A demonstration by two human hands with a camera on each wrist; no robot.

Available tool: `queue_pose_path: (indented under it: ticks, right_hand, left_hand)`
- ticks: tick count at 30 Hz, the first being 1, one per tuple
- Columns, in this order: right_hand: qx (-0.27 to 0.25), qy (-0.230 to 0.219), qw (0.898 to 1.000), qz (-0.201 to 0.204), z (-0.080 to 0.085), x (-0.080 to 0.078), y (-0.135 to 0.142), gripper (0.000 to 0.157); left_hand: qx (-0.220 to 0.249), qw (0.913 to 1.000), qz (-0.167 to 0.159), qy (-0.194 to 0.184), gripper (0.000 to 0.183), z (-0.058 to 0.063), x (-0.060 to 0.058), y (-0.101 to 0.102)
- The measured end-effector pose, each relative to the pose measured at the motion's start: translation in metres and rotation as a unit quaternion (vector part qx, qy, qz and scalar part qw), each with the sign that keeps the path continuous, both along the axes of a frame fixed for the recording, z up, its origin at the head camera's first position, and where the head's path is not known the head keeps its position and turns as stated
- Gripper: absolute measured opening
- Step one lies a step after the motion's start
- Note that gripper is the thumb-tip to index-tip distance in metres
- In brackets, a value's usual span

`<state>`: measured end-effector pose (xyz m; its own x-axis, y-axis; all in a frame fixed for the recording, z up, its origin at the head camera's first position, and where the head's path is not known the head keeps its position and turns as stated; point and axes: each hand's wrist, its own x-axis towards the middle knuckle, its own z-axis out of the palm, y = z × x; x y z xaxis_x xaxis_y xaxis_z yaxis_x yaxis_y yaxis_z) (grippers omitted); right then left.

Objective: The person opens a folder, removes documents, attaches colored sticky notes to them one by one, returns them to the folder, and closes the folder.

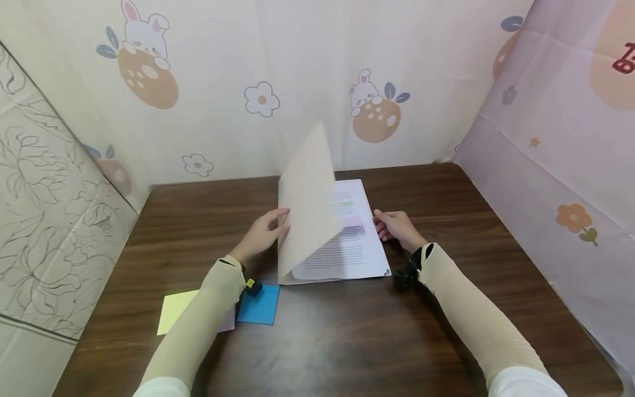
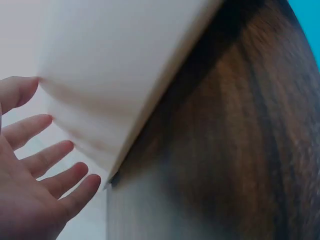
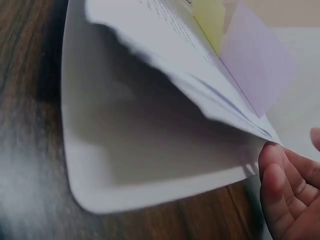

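A cream paper folder [image 1: 306, 207] lies on the table with its cover raised, slanting over printed sheets [image 1: 337, 258]. One line on the top sheet is highlighted green, and a purple sticky note [image 1: 354, 221] sits below it. My left hand [image 1: 264, 234] is at the folder's left side, its spread fingertips right at the cover in the left wrist view. At the right edge of the sheets is my right hand [image 1: 398, 226]. In the right wrist view its bent fingertips meet the corner of the lifted sheets, the thumb apart. A yellow sticky note [image 3: 210, 20] stands up there too.
Near my left forearm lie a blue sticky-note pad [image 1: 259, 306], a yellow pad [image 1: 175, 309] and a partly covered purple pad [image 1: 228, 321]. Behind the brown wooden table [image 1: 337, 342] hangs a patterned curtain [image 1: 307, 66], with another cloth along the right side.
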<state>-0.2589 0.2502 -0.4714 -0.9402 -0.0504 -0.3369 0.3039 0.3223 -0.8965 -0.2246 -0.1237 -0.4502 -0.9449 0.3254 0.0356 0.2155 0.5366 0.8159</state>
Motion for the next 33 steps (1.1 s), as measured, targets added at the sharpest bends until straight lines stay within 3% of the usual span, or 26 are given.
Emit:
queue_pose_path:
  ticks: [7,12,19,22,29,33]
  right_hand:
    - [0.0,-0.005,1.0,0.008,0.002,0.002,0.002,0.065]
    - [-0.013,-0.02,1.0,0.014,0.0,0.0,0.006,0.072]
    - [0.003,-0.016,1.0,0.024,0.002,0.0,0.008,0.081]
    - [0.017,-0.016,1.0,0.021,0.001,-0.001,0.006,0.074]
    - [0.057,0.002,0.997,0.043,-0.002,-0.003,0.001,0.039]
    - [0.098,0.025,0.993,0.066,-0.002,-0.006,-0.002,0.033]
  left_hand:
    - [-0.082,0.9965,-0.005,-0.016,0.054,-0.011,-0.005,0.007]
    - [-0.145,0.9888,-0.032,-0.018,0.061,-0.013,-0.006,0.011]
    - [-0.214,0.9759,-0.043,-0.005,0.064,-0.014,-0.008,0.018]
    - [-0.238,0.9703,-0.044,0.004,0.063,-0.013,-0.009,0.022]
    - [-0.271,0.9617,-0.039,0.011,0.063,-0.011,-0.007,0.027]
    - [-0.284,0.9583,-0.03,0.014,0.063,-0.009,-0.008,0.027]
